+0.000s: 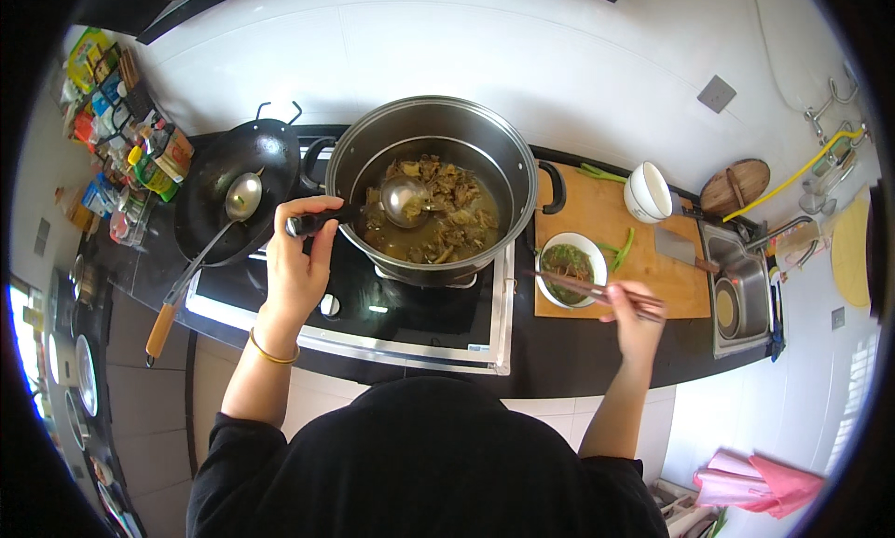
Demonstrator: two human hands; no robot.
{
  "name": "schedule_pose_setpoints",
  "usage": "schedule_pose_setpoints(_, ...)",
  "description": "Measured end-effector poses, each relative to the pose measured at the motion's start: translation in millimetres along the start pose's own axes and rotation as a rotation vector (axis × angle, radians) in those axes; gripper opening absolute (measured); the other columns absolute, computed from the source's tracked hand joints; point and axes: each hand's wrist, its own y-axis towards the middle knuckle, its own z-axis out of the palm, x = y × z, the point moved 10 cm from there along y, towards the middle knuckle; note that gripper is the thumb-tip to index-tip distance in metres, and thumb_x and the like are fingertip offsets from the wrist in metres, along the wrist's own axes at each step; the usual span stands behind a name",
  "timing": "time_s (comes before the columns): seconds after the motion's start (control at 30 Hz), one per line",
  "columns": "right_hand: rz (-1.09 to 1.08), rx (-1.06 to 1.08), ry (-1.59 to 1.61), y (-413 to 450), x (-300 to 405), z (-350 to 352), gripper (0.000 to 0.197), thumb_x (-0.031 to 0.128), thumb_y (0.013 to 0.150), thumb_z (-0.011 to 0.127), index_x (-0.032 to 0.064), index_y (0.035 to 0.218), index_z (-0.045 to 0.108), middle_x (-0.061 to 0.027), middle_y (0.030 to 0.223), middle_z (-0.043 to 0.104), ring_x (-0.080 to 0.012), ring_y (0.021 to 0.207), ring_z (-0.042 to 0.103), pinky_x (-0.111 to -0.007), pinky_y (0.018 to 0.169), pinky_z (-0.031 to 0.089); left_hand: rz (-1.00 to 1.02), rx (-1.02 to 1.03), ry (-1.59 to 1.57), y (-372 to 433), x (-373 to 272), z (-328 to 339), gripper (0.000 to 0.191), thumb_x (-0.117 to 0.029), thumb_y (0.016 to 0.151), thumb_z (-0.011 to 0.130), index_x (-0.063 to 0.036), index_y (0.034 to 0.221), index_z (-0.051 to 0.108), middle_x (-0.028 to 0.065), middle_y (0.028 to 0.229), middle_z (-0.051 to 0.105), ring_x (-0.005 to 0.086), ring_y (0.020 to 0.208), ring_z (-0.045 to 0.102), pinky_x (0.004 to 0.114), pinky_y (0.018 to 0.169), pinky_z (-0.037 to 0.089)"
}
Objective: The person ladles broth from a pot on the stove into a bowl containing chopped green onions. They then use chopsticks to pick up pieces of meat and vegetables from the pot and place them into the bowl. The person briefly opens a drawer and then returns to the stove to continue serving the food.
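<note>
My left hand [303, 258] grips the black handle of a metal ladle [405, 201], whose bowl rests among meat pieces in broth inside a large two-handled pot [431, 104] on the stove. Wooden chopsticks [594, 290] are held in my right hand [638, 321], their tips over a white bowl [598, 262] at the left edge of the wooden cutting board [650, 276]. Inside that bowl is broth with chopped greens [565, 262] and some brownish strands. Whether the chopsticks touch the food, I cannot tell.
A wok [203, 167] holding a wooden-handled ladle [244, 197] stands left of the pot. On the board are green onion stalks [621, 250], a cleaver [675, 246] and stacked white bowls [649, 192]. Sauce bottles [150, 171] crowd the left corner; a sink [755, 286] lies right.
</note>
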Motion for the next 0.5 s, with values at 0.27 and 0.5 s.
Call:
schedule_pose_setpoints(0.27,0.03,0.068,-0.087,-10.4,-71.8,58.1,0.011,0.01,0.081,0.062,-0.001,0.079,0.061,-0.0029,0.064,0.058,-0.0053,0.052,0.053,-0.019,0.043,0.044,-0.153,-0.059,-0.106,-18.9,15.0,3.1,0.019,-0.001,0.085,0.053,0.0025,0.101,0.045,0.009,0.094,0.06,0.0106,0.068,0.058,0.022,0.063,0.048)
schedule_pose_setpoints(0.5,0.028,0.021,-0.03,-6.5,-84.6,60.8,0.01,0.008,0.081,0.061,-0.0021,0.08,0.061,-0.0047,0.066,0.06,-0.0058,0.054,0.055,-0.02,0.045,0.048,-0.131,-0.018,-0.118,-27.3,11.0,3.3,0.032,-0.002,0.083,0.054,0.002,0.112,0.041,0.0125,0.101,0.058,0.0134,0.076,0.059,0.022,0.067,0.048)
